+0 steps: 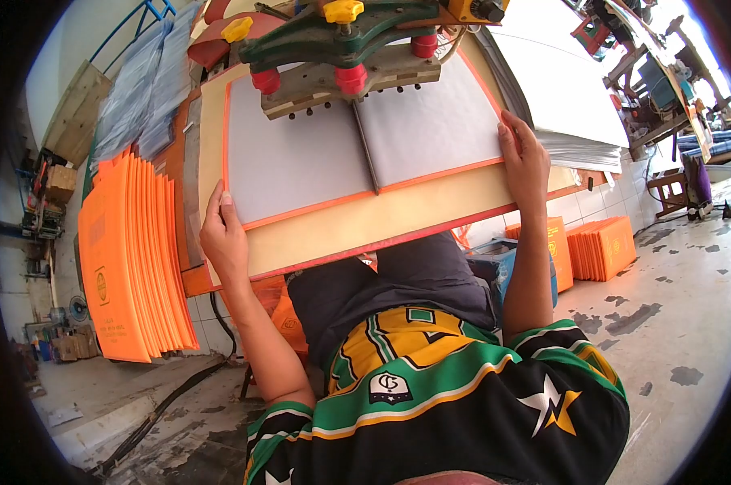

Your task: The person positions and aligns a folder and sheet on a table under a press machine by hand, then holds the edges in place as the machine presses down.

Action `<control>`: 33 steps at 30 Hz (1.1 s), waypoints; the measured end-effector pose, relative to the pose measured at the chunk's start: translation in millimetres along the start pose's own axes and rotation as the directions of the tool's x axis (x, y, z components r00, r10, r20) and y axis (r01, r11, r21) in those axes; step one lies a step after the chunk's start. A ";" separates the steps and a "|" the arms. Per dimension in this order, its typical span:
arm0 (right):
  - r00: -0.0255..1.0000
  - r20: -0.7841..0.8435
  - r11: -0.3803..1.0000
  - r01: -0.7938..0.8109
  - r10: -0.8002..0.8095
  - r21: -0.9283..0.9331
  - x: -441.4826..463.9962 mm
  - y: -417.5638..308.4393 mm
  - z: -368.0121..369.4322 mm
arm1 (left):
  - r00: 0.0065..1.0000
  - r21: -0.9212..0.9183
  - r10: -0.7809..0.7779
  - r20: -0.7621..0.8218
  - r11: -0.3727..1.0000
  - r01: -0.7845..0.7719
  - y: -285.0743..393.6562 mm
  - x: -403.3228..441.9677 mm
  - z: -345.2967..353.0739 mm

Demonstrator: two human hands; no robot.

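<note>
An orange folder cover lies spread open on the cream-coloured board, its pale inner side up. A dark strip runs down its middle fold. My left hand pinches the cover's left edge near the front corner, thumb on top. At the right edge, my right hand holds the cover between thumb and fingers. Over the far part of the fold stands a green press head with red cylinders and yellow knobs; its lower bar hides what lies beneath.
A stack of orange folders stands at the left, beside clear plastic sheets. More orange folders stand at the lower right on the floor. Grey sheets are piled right of the board. A control box sits by the press.
</note>
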State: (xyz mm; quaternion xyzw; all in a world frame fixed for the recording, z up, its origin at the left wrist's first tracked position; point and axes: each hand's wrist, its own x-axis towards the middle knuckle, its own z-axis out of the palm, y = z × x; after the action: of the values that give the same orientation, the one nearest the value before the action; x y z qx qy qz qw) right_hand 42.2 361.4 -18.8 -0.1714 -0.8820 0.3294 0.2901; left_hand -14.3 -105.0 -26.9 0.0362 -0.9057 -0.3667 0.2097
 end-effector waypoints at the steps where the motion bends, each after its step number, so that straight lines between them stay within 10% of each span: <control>1: 1.000 0.000 1.000 0.000 0.000 0.000 0.0 0.2 0.1 | 1.000 0.000 0.000 0.000 1.000 0.000 -0.3 0.0 0.2; 33: 1.000 0.015 1.000 -0.004 0.003 0.003 0.3 -5.5 -3.1 | 1.000 -0.056 -0.021 0.010 0.998 0.021 2.8 -0.1 -0.9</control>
State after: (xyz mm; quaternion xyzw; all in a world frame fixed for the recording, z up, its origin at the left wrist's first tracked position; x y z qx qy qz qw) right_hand 43.3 359.0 -13.1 -0.1701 -0.8833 0.3326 0.2833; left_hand -13.6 -103.6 -24.4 0.0379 -0.8955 -0.3945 0.2023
